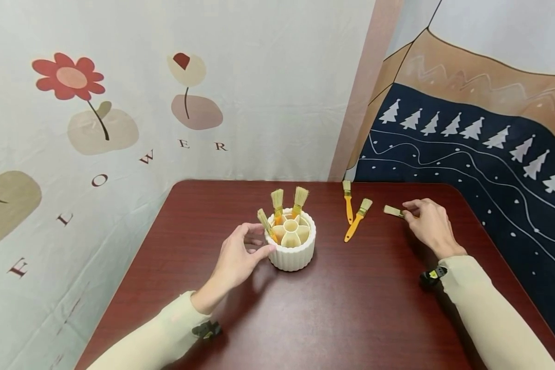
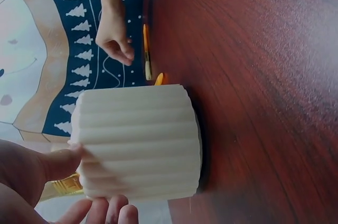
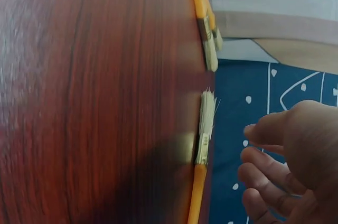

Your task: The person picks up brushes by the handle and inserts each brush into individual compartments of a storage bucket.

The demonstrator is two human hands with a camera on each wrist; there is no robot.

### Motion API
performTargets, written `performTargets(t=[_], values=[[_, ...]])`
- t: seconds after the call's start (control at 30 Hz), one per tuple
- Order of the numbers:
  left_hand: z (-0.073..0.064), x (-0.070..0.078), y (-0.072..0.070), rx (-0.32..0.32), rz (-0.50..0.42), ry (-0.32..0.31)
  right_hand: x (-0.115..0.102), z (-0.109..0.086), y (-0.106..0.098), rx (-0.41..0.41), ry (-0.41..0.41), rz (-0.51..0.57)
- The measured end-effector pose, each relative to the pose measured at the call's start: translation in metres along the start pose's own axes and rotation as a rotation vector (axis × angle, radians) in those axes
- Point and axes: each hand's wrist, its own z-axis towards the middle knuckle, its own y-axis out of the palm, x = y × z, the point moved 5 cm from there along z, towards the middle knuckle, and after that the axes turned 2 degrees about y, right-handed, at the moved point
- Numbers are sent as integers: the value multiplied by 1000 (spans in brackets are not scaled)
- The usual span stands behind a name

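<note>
A round white ribbed holder (image 1: 292,257) with petal-shaped compartments stands on the table, and three paintbrushes (image 1: 300,198) stick up from it, bristles uppermost. My left hand (image 1: 240,254) holds its left side, thumb at the near rim and fingers curled round the wall; the left wrist view shows the thumb (image 2: 63,161) against the rim. Over at the right, my right hand (image 1: 429,223) hovers over a flat-lying paintbrush (image 1: 392,210), partly covering its handle. In the right wrist view this brush's orange handle (image 3: 197,195) lies apart from the loosely bent fingers (image 3: 259,174).
Two more orange-handled paintbrushes lie between the holder and my right hand: one (image 1: 358,221) slanted, the other (image 1: 348,203) by the table's back edge. The dark red wooden table (image 1: 333,318) meets a printed cloth backdrop (image 1: 277,103) behind it.
</note>
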Motion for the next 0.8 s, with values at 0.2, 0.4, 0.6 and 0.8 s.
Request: performTargets(t=[0.2, 0.4, 0.6, 0.8], values=[[5, -1, -3, -18, 7, 7, 11, 3, 2, -46, 19, -21], [8, -1, -5, -41, 15, 7, 17, 4, 6, -102, 41, -35], [13, -1, -7, -58, 24, 21, 20, 5, 9, -149, 54, -48], [15, -1, -8, -74, 32, 29, 22, 8, 10, -172, 71, -59]])
